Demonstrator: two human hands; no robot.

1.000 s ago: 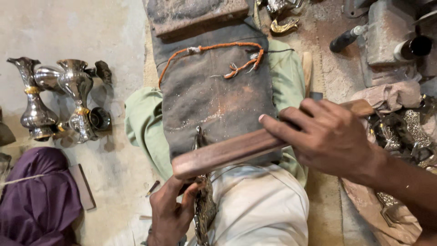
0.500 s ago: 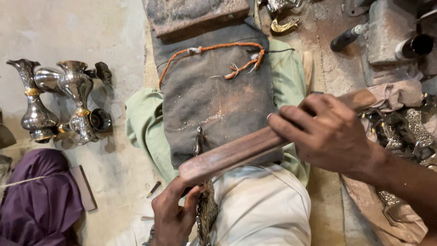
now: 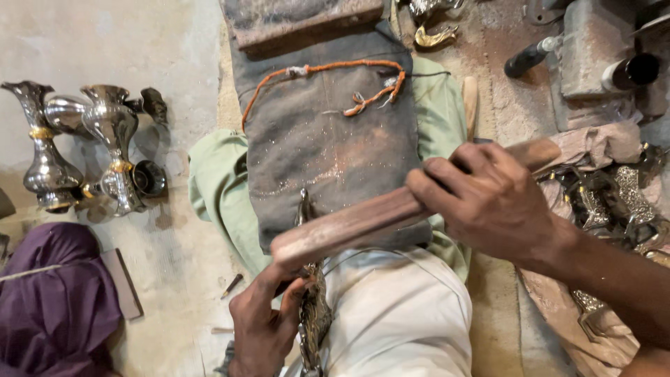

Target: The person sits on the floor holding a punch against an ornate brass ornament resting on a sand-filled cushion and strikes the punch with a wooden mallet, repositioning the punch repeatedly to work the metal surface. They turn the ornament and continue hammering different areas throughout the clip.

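- The floor is pale, dusty concrete, spreading away to the left of both hands.
- A dark grey work cloth, coarse and speckled with dust, lies just beyond the hands over a light green cloth; an orange cord loops across its far part.
- The wooden stick is a long, flat, worn brown bar. Its long axis runs slanting from the near left up to the far right, crossing the lap between the two hands.
- The right hand is clamped around the stick's far half, fingers wrapped over the top; it is the only hand gripping the stick.
- The left hand sits below the stick's lower end, closed on an ornate metal piece, dark, embossed and narrow, lying roughly upright along the white-clad lap. The stick's low end hangs right over this piece; I cannot tell if they touch.
- Two silvery metal vases with gold bands stand well off to the left.
- A purple cloth is bundled left of the left hand.
- More embossed metal parts lie right of the right hand.
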